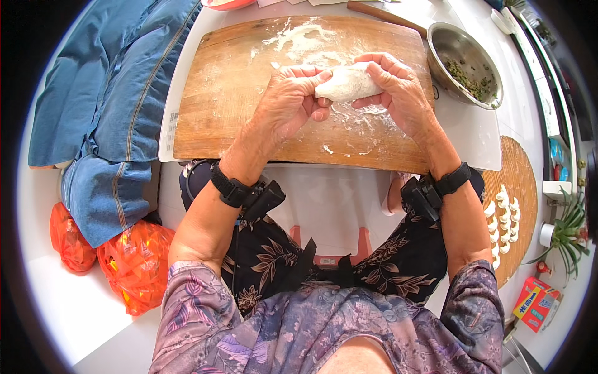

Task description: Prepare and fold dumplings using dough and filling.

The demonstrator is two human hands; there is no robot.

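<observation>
Two red plastic bags sit at far left, below a spread of blue denim. Next comes a white counter carrying a broad wooden board. Over the board, right of its middle, is a pale lump of dough that both hands hold: the left hand pinches its left end between thumb and fingers, and the right hand curls half closed around its right end. Farther right are a round brown mat and a potted plant.

A red vessel is cut off by the upper edge. Some of the right hand's fingers pass behind the dough, and their tips are hard to see.

The denim is creased, with tan stitching. White powder streaks the board's smooth grain. The dough is plump, oblong and matte. A shiny, round metal bowl contains chopped greenish bits, too small to identify. White crescent-shaped pieces lie in rows on the mat.
</observation>
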